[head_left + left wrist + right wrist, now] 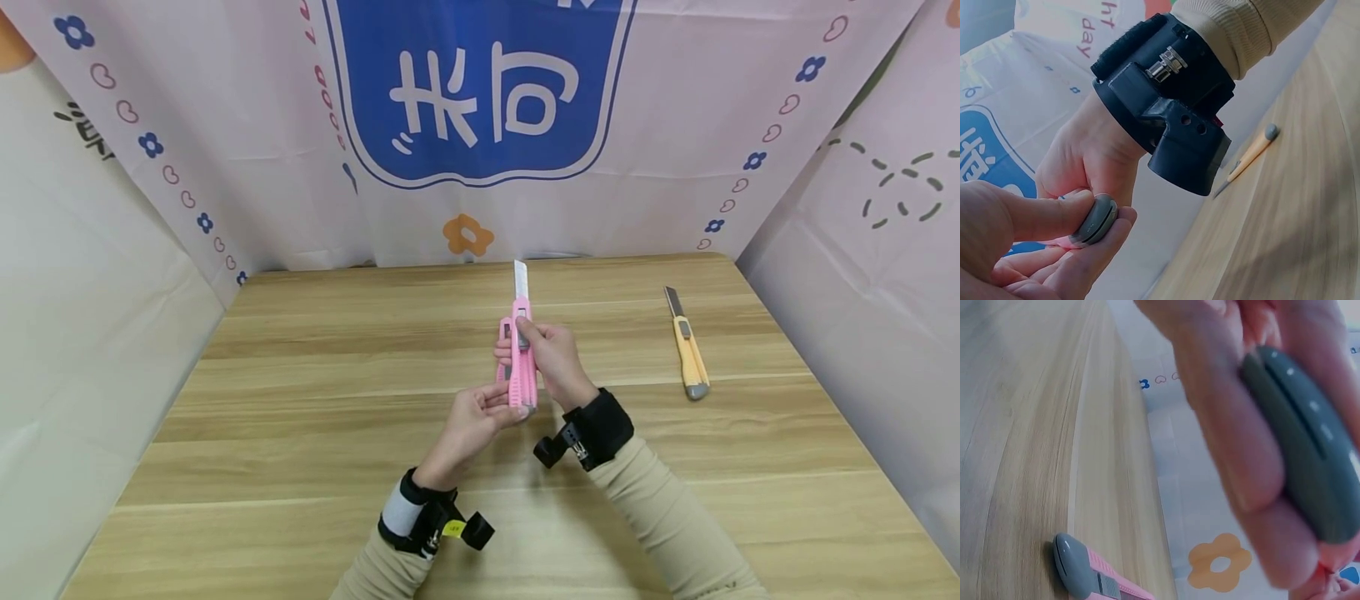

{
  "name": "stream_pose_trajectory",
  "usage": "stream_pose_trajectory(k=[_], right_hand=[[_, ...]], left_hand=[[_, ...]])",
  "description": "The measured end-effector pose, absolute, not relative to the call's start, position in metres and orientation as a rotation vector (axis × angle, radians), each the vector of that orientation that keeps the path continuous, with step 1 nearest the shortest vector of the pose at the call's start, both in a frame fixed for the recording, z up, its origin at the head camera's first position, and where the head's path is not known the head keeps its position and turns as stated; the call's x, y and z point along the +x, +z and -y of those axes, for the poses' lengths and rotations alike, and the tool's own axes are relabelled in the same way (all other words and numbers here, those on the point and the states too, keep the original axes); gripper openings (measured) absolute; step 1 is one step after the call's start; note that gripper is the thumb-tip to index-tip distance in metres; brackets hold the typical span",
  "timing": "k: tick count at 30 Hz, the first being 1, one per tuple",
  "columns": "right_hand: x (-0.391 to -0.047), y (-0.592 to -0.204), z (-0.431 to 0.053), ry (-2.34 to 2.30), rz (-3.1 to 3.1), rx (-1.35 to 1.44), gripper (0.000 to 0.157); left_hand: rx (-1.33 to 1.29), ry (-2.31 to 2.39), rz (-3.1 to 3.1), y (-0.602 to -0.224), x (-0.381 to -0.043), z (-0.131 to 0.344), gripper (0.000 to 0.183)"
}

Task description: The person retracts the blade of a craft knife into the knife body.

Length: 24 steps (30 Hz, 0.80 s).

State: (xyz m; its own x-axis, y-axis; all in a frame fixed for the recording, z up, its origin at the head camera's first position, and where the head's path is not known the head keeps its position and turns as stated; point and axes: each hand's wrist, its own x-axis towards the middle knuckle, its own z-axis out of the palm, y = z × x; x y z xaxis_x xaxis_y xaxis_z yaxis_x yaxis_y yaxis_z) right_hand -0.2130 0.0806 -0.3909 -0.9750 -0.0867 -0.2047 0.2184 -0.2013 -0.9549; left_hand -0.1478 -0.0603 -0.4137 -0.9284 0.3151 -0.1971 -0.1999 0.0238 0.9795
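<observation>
A pink box cutter is held up over the table, its blade extended and pointing away from me. My right hand grips its handle, with the thumb on the grey slider. Lower down, my left hand pinches the tail end; its thumb and fingers lie around the grey end cap in the left wrist view. Partly hidden behind the held cutter is a second pink box cutter. The right wrist view shows this second one lying on the table, its grey end toward the camera.
A yellow box cutter with its blade out lies on the wooden table to the right. A printed white cloth hangs along the table's back edge, and more cloth covers both sides.
</observation>
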Motion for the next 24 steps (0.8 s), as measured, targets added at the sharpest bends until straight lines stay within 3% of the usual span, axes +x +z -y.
stream_pose_trajectory(k=[24], right_hand=[[-0.2101, -0.3922, -0.0819, -2.312, -1.881, 0.012, 0.038]], left_hand=[[0.106, 1.957, -1.939, -0.4115, -0.1481, 0.0618, 0.05]])
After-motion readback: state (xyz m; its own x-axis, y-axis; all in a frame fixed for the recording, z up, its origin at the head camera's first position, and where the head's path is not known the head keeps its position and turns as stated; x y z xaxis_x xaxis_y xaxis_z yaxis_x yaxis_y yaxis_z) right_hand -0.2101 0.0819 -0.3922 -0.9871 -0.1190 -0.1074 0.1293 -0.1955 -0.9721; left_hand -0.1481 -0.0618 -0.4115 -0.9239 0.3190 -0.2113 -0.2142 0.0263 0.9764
